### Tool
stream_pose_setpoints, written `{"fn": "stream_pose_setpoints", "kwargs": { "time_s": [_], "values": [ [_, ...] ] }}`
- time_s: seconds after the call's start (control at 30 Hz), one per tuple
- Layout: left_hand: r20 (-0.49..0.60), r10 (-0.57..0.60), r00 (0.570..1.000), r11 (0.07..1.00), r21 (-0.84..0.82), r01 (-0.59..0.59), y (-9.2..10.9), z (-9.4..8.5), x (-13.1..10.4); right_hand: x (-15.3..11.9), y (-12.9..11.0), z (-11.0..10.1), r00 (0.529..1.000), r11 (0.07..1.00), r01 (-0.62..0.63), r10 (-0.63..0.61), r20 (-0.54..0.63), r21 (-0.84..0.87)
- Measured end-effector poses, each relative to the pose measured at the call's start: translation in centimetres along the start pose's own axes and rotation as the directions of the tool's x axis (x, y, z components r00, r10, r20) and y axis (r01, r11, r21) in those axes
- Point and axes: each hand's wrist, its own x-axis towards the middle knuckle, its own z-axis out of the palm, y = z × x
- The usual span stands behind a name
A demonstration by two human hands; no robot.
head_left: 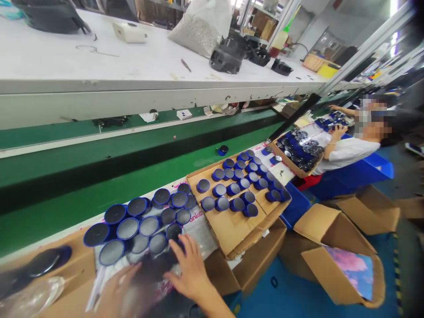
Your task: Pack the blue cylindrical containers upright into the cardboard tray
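Right hand (188, 269) flat, fingers spread, pressing a dark blurred item (155, 269) at the near edge of the bench, gripping nothing. Left hand (115, 287) blurred beside it, touching the same item; grip impossible to tell. Just beyond, blue round cups (139, 221) clustered on plastic sheet (198, 229). Cardboard tray (232, 225) of smaller cups toward the right.

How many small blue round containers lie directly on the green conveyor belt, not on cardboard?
1. The small blue round container lies alone on the green conveyor belt, just beyond the brown cardboard sheet holding similar ones. None seems hidden.
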Motion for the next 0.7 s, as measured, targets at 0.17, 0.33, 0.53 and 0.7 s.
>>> {"fn": "stream_pose_setpoints", "kwargs": {
  "time_s": [0.17,0.33,0.53,0.7],
  "values": [
    [0.004,0.202,0.979,0.967,0.155,-0.2,1.3,2.2,2.6,0.6,0.8,0.6,0.936,0.947,0.321,-0.32,0.148,0.015],
    [0.079,0.217,0.973,0.961,0.156,-0.227,1.4,3.5,3.7,2.5,1.6,0.2,0.904,0.913,0.406,-0.396,0.159,-0.036],
    [0.137,0.201,0.97,0.969,0.12,-0.217,2.1,4.6,4.9,4.2,2.3,0.7,0.906,0.907,0.407,-0.386,0.172,-0.11],
    [0.117,0.276,0.954,0.943,0.157,-0.293,2.1,4.3,4.8,3.7,3.1,0.7,0.902,0.905,0.409,-0.382,0.199,-0.117]
  ]
}}
